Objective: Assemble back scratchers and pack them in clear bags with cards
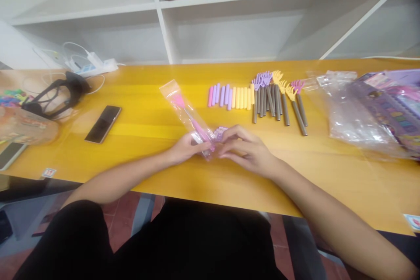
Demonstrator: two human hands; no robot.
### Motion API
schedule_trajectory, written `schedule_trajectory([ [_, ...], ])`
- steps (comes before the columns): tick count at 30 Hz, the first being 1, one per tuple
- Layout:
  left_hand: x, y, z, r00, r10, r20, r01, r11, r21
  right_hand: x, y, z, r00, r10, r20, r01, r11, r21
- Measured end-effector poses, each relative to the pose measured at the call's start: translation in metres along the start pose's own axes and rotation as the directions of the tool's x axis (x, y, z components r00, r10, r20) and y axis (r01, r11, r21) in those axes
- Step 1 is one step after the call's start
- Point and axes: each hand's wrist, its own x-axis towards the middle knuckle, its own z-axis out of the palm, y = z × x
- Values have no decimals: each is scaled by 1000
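Observation:
My left hand [187, 148] is closed round the lower part of a clear plastic bag [170, 89] that holds a pink back scratcher [197, 127] with a thin metal rod. The bag slants up and to the left. Close to its lower end is my right hand [246, 148], fingers curved and apart from the thumb; whether a fingertip touches the bag is hard to see. Just behind the fingers lies a small purple printed piece [219, 132], partly hidden. Beyond, back scratcher heads on metal rods [271, 98] lie beside a row of coloured handle grips [241, 97].
Plastic bags [351, 113] and purple printed packs [387, 113] cover the right end of the table [147, 116]. A phone [103, 124], a black strapped item [65, 92], a container [28, 124] and a power strip [96, 66] stand left. White shelves [229, 0] rise behind.

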Motion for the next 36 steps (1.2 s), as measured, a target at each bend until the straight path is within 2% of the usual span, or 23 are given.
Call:
schedule_trajectory([
  [4, -3, -1, 0, 998, -51, 35, 49, 996, 75, 4, -3, 3, 996, 81, 40, -82, 996, 25],
  [7, -5, 1, 1, 994, -79, 80, 74, 995, 71, 3, -1, 5, 990, 125, 59, -126, 992, 26],
  [11, -7, 1, 1, 990, -62, 124, 57, 997, 49, 0, 3, 8, 988, 141, 56, -142, 990, 19],
  [16, -8, -7, 2, 997, -56, 62, 43, 980, 197, -1, 4, 10, 986, 161, 41, -161, 987, 11],
  [20, -6, -7, 4, 993, -44, 111, 26, 986, 164, -2, 5, 11, 970, 241, -2, -241, 970, 19],
  [23, -5, -2, 4, 988, 4, 152, -25, 990, 135, -3, 6, 11, 939, 341, -46, -336, 938, 80],
  [25, -5, 1, 5, 986, 30, 166, -53, 989, 134, -2, 6, 11, 915, 403, 11, -401, 907, 125],
  [28, -5, 2, 5, 986, 28, 166, -53, 987, 150, 0, 5, 11, 899, 420, 124, -435, 890, 137],
  [32, -6, -2, 5, 984, -5, 178, -16, 994, 113, 1, 2, 11, 893, 423, 154, -443, 886, 138],
  [36, -6, -4, 6, 986, -8, 167, -16, 990, 142, 0, 2, 11, 886, 421, 192, -448, 884, 132],
])
